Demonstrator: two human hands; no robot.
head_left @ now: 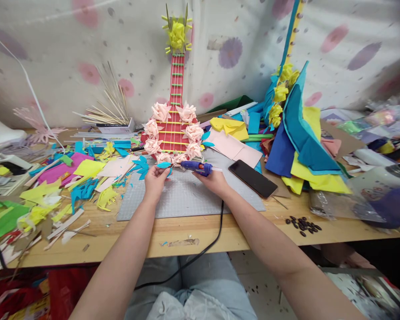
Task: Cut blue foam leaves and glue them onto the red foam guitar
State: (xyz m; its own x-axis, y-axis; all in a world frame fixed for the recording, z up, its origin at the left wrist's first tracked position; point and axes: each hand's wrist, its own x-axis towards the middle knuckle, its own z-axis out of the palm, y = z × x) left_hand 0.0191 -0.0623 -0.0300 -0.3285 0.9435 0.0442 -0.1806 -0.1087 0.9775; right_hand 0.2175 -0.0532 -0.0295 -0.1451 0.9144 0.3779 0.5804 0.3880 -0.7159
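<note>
My left hand (pixel 157 181) pinches a small blue paper leaf (pixel 163 165) above the grey cutting mat (pixel 186 200). In my right hand (pixel 213 180) is a blue hot glue gun (pixel 196 167), its nozzle pointing left toward the leaf. A black cord runs from it down over the table edge. Just behind both hands stands a red paper guitar (pixel 173 120), its body edged with pink paper flowers (pixel 152 129) and its head topped with a yellow flower (pixel 178 35). Blue leaves stick out at its right side. More blue leaves (pixel 141 167) lie beside my left hand.
A phone (pixel 252 178) lies on the mat's right edge. Colourful paper scraps (pixel 86 169) cover the left side, with thin sticks (pixel 110 111) behind. At right are folded papers (pixel 310 133), a pile of dark seed-like pieces (pixel 303 225) and a plastic bag (pixel 340 206).
</note>
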